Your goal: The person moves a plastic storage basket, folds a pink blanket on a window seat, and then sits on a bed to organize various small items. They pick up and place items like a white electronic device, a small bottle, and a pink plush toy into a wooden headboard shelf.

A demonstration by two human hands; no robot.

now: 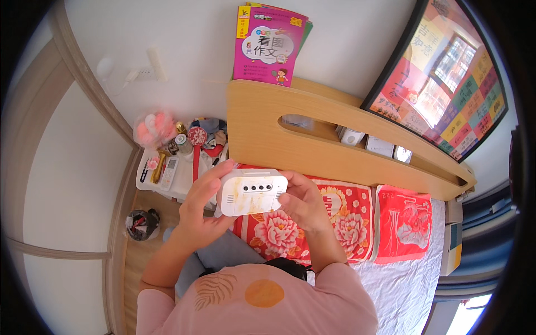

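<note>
Between my two hands is a small white plastic box with rounded corners [237, 204], like the back of a desk clock. Its face toward me has a row of several black buttons, slotted vents at both sides and yellowish stains. My left hand [202, 215] grips its left end, fingers along the top and thumb side below. At the right end my right hand [306, 206] holds it too, with the thumb against the lower right corner of the back. The box's far side is hidden. Beneath it lies a red floral pillow [279, 229] on the bed.
A wooden headboard [254, 123] with shelf openings carries a stack of books [265, 47]. On the left, a white bedside table [148, 181] holds a remote control [170, 173], jars and a pink plush item [154, 129]. A waste bin [142, 225] stands below. A framed picture [446, 78] hangs at right.
</note>
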